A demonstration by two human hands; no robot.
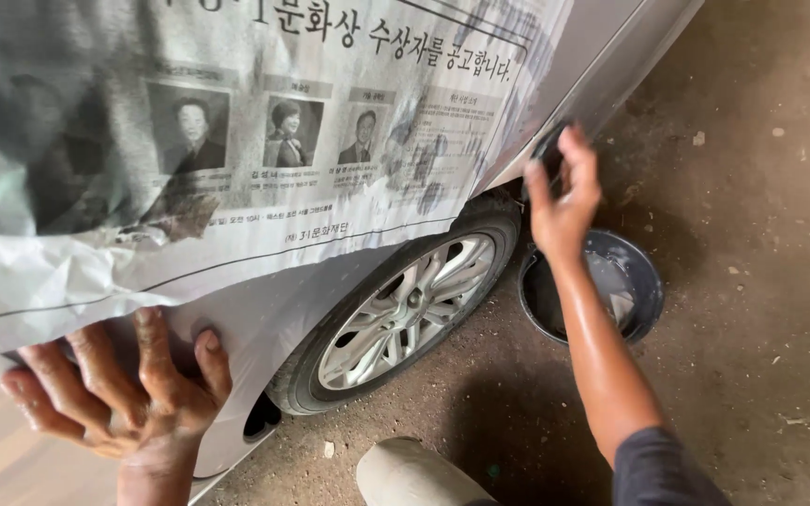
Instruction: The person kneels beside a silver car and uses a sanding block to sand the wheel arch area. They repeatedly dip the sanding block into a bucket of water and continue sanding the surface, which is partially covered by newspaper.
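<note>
Dark sanding pad [549, 155] pinched in the right hand [564, 201], pressed flat against the silver car body panel [602, 56] just above and behind the wheel arch, fingers curled narrowly round it, probably so the whole face rubs the paint. Forearm glistening wet. Directly below, one black bucket [644, 281] on the dirt floor [761, 309], with pale water and what looks like a rag inside, set close, likely for dipping. One wheel, silver alloy rim [405, 314] in a black tyre [494, 225], between the two hands. Left hand [128, 394] spread wide and flat on the lower panel, holding nothing, apparently bracing. One sheet of newspaper [264, 141] masking the panel above, taped along its pale lower edge, damp and smudged in places. One light-trousered knee [410, 473] at the bottom edge.
</note>
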